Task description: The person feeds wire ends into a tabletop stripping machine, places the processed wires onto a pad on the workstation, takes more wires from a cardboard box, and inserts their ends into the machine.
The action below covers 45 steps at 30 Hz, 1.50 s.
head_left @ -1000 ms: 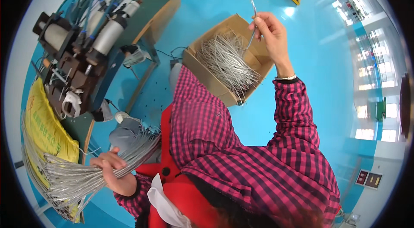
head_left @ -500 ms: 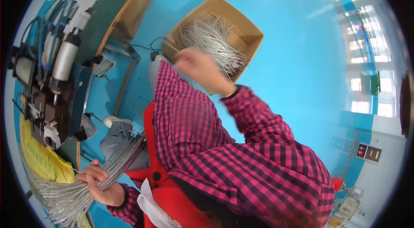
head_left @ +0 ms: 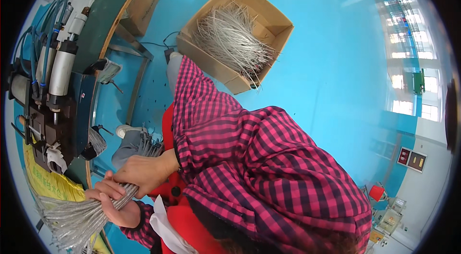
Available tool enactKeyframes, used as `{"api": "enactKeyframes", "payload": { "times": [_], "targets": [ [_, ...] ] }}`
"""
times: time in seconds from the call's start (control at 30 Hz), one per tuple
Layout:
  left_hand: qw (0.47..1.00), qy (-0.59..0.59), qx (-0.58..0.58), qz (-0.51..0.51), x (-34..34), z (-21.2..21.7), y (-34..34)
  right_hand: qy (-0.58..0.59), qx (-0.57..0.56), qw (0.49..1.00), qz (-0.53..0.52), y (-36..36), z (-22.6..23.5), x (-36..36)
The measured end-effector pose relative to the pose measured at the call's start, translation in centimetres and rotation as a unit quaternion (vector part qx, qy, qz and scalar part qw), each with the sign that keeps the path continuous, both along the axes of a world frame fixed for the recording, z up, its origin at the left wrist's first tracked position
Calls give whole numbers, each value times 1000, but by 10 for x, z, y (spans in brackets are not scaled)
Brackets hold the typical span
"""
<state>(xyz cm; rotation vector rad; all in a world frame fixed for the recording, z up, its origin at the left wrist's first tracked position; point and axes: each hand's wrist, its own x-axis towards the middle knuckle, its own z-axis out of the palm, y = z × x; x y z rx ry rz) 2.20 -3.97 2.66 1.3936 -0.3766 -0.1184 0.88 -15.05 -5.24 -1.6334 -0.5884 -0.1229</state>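
Note:
At the lower left, a thick bundle of silvery cables lies across my lap, its loose ends fanning out toward the lower left. My left hand is wrapped round the middle of the bundle. Right beside it, my right hand closes over the same bundle from above. The dark-tipped far ends of the cables stick out past my right hand, over my grey trouser leg. Part of the bundle is hidden under both hands.
A cardboard box holding many more silvery cables stands on the blue floor ahead. At left is a workbench with a pneumatic press and hoses. A yellow sack lies below it. Another carton stands at the far left.
My right hand has come down and left, from near the box to the cable bundle, and has taken hold of it. My left hand keeps its grip.

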Motion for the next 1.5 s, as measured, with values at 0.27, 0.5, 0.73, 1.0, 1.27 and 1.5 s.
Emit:
{"api": "enactKeyframes", "payload": {
  "times": [0.27,0.5,0.73,1.0,1.27,1.5],
  "targets": [
    [998,-33,27,49,13,-3,19,-58,51,995,-63,20,-3,14],
    [997,30,50,-59,16,-3,35,76,0,997,-15,4,-5,14],
    [978,56,125,161,-14,14,122,213,114,970,-29,13,-15,-20],
    [830,-82,322,447,78,20,256,206,127,970,-39,10,-15,19],
    [627,-51,589,508,136,52,371,208,156,963,-68,13,-1,21],
    [675,46,620,397,151,49,378,219,155,960,-76,10,-8,21]
  ]
}}
